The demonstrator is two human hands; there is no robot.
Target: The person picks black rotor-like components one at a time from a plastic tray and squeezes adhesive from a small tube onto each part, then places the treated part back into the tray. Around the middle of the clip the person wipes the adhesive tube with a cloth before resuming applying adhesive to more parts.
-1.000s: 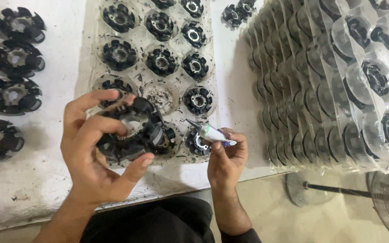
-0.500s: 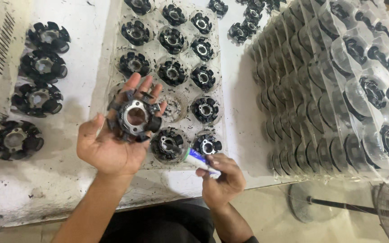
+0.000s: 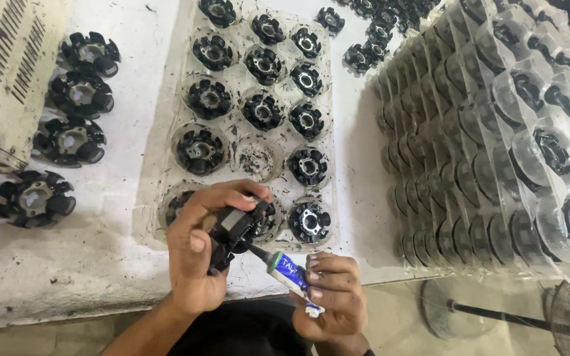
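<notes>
Covering most of the view is a white table [image 3: 100, 264], dirty with black specks. Leaning in rows on its right side is a big stack of clear trays [image 3: 496, 145], each with black parts in round cups. One clear tray [image 3: 159, 165] lies flat in the middle, and black round parts sit in most of its cups. One cup [image 3: 258, 158] holds only black crumbs. Four more black parts [image 3: 74, 92] sit in a line on the left, next to a pale box [image 3: 1, 72].

Near the front edge of the table, the left hand [image 3: 199, 257] is curled shut around one black part [image 3: 235, 227]. It is tipped on its side, so its rim faces up and right.

The right hand [image 3: 331, 296] is closed around a small tube [image 3: 291, 273], blue and white with a green neck. The tube lies on a slant. Its black tip points up and left and touches the part. Its flat end points down and right, inside the fingers.
</notes>
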